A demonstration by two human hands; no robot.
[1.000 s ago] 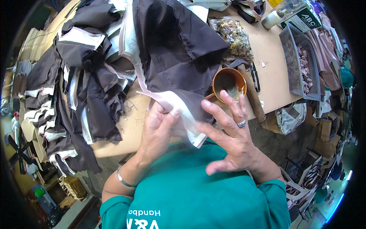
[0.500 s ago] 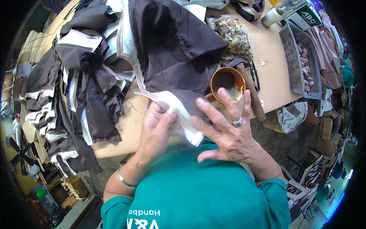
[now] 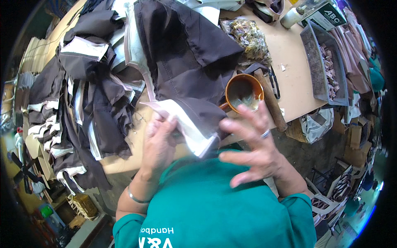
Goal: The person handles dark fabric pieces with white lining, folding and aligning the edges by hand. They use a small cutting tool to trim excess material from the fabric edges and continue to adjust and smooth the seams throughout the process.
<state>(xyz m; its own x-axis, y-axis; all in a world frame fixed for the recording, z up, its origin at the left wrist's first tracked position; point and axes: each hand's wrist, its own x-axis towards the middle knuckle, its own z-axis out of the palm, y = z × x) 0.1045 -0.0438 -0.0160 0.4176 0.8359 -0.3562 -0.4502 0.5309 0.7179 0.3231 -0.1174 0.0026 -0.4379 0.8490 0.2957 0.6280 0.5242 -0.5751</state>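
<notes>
Cloth (image 3: 198, 115), dark w/ a white edge strip, is held just L of & nearer the wearer than the mug (image 3: 244, 93); its edge is pinched btwn thumb & fingers of the L hand (image 3: 159, 138). The R hand (image 3: 258, 151) is held on the mug's near side, motion-blurred, fingers spread, nothing gripped; whether the cloth is touched by a fingertip can't be told. White lettering, upside down in view, is printed on the green shirt (image 3: 235, 198), nearer than the mug. White letters are also borne by a dark green box (image 3: 331, 16), far R of the mug.
</notes>
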